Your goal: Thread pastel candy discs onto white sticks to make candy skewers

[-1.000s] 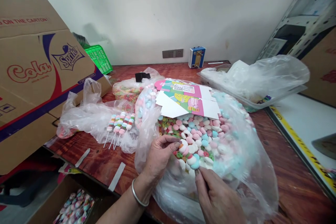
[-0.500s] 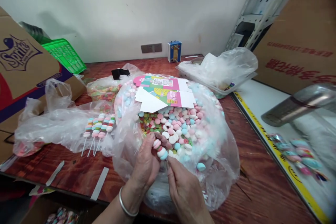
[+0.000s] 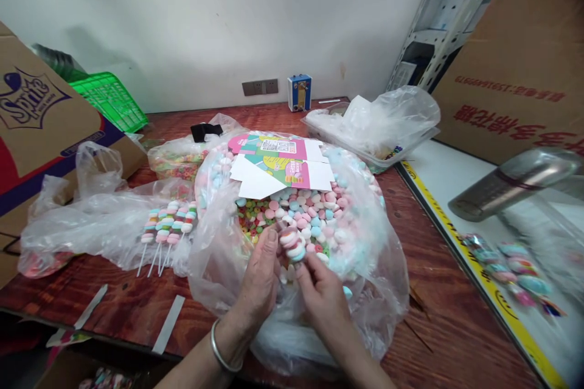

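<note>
Over the middle of the candy bag, my right hand (image 3: pixel 322 292) pinches the lower end of a marshmallow skewer (image 3: pixel 294 248), stacked with pink, white and blue pieces. My left hand (image 3: pixel 261 276), with a silver bangle at its wrist, has its fingers curled at the upper end of the same skewer; its fingertips are partly hidden behind the pieces. Beneath both hands lies an open clear plastic bag (image 3: pixel 387 292) full of pastel marshmallows (image 3: pixel 314 219). Small ring gummies (image 3: pixel 250 219) lie at its left side. A flattened printed carton (image 3: pixel 283 164) rests on top.
Several finished skewers (image 3: pixel 168 225) lie on a plastic bag at left. A Sprite box (image 3: pixel 59 146) and green basket (image 3: pixel 109 100) stand behind them. On the right are a bag-filled tub (image 3: pixel 374 134), a metal bottle (image 3: pixel 515 185), wrapped candies (image 3: pixel 524 270) and a big carton (image 3: pixel 511 73).
Both hands have lifted slightly with the skewer, which now shows an orange-coloured piece near its top. The camera view has shifted a little.
</note>
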